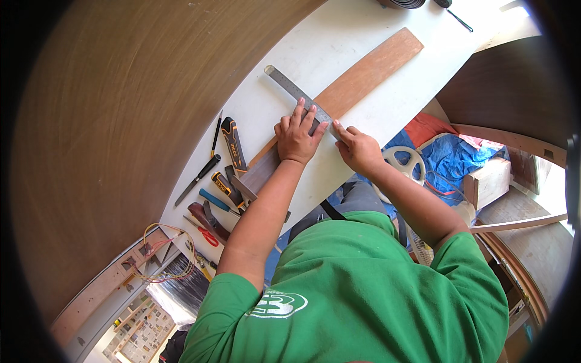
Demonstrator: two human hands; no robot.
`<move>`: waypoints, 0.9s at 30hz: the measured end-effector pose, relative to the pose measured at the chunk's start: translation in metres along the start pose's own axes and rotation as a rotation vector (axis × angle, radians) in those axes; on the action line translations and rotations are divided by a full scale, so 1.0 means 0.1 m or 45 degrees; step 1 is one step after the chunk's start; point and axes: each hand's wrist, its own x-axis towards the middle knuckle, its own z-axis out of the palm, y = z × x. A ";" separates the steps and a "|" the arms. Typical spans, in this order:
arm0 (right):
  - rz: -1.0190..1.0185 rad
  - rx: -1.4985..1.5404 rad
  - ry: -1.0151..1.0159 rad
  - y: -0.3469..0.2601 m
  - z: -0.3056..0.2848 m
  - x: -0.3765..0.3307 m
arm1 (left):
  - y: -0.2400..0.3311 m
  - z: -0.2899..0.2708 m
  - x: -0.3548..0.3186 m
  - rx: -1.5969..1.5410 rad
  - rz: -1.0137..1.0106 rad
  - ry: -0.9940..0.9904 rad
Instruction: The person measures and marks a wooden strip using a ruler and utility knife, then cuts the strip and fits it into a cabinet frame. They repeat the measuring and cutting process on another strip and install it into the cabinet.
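A steel ruler [289, 85] lies slantwise across a reddish-brown wooden strip [376, 68] on the white tabletop. My left hand [296, 140] rests on the ruler with its fingers spread, pressing it down against the wood. Beside the near end of the ruler is my right hand [361, 150], its index finger stretched towards the edge and its other fingers curled in. Whatever those fingers hold, if anything, is hidden. Under my left wrist sits a darker grey-brown flat piece [264, 172], partly covered by the forearm.
Left of my arm lie a black-and-orange handled tool [232, 143], a black-handled file [198, 179], a blue-handled tool [215, 199], a brown wooden tool [206, 219] and red-handled scissors [210, 237]. A curved wood panel [139, 109] borders the white tabletop [357, 21]. Blue sheeting [451, 158] lies at right.
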 end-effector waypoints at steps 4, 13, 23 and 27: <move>0.004 -0.003 -0.006 0.00 -0.02 0.00 | 0.00 0.00 0.00 -0.003 0.001 0.010; 0.012 0.018 -0.009 -0.01 -0.02 0.00 | -0.01 0.03 0.01 0.013 0.054 0.112; 0.014 0.005 -0.013 -0.01 -0.02 0.00 | -0.01 0.02 0.01 0.005 0.042 0.084; 0.007 0.001 -0.007 -0.01 -0.02 0.00 | 0.00 0.02 0.00 -0.020 0.012 0.049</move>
